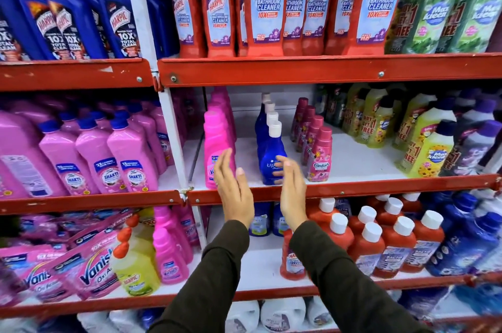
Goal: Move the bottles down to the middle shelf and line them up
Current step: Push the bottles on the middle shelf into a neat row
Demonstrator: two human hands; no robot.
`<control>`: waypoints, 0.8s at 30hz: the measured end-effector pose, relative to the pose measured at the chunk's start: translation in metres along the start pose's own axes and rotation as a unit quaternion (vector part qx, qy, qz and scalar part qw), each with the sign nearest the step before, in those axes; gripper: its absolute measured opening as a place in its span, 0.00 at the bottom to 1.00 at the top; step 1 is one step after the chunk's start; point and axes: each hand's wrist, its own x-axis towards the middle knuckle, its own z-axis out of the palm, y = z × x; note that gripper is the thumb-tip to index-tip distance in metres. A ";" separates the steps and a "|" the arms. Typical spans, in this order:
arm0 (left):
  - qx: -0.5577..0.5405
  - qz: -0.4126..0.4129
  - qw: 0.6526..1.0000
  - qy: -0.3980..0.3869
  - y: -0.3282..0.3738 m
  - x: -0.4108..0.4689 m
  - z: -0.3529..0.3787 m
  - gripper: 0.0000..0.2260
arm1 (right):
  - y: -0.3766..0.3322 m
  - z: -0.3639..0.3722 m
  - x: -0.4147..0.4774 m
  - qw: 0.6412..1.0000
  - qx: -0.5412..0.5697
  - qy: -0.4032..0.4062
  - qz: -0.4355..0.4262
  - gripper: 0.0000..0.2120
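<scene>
Two empty hands, the left hand and right hand, are reaching with wide fingers toward the middle shelf. They are nearing the blue bottles by its front edge, and should be nudging them gently into one straight row.

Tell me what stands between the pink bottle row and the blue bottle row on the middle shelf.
Nothing stands there: in the head view, bare white shelf separates the pink bottles from the blue bottles. At the front, the open left hand is raised before that gap.

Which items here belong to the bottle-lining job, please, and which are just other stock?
In the job:
- middle shelf
- pink bottle row
- blue bottle row
- Comfort bottle row
- left hand, right hand, both open and empty

Just stock:
- Shakti bottles
- Vanish pouches
</scene>
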 end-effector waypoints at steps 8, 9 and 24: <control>-0.023 -0.233 0.968 -0.086 -0.028 0.046 -0.043 0.27 | -0.010 0.065 -0.005 0.954 -0.041 -0.245 0.165 0.30; -0.022 -0.239 0.965 -0.109 -0.031 0.048 -0.046 0.27 | -0.009 0.067 -0.003 0.951 -0.037 -0.259 0.163 0.28; 0.036 -0.239 0.958 -0.155 -0.034 0.049 -0.052 0.28 | -0.004 0.069 -0.002 0.931 -0.068 -0.308 0.182 0.26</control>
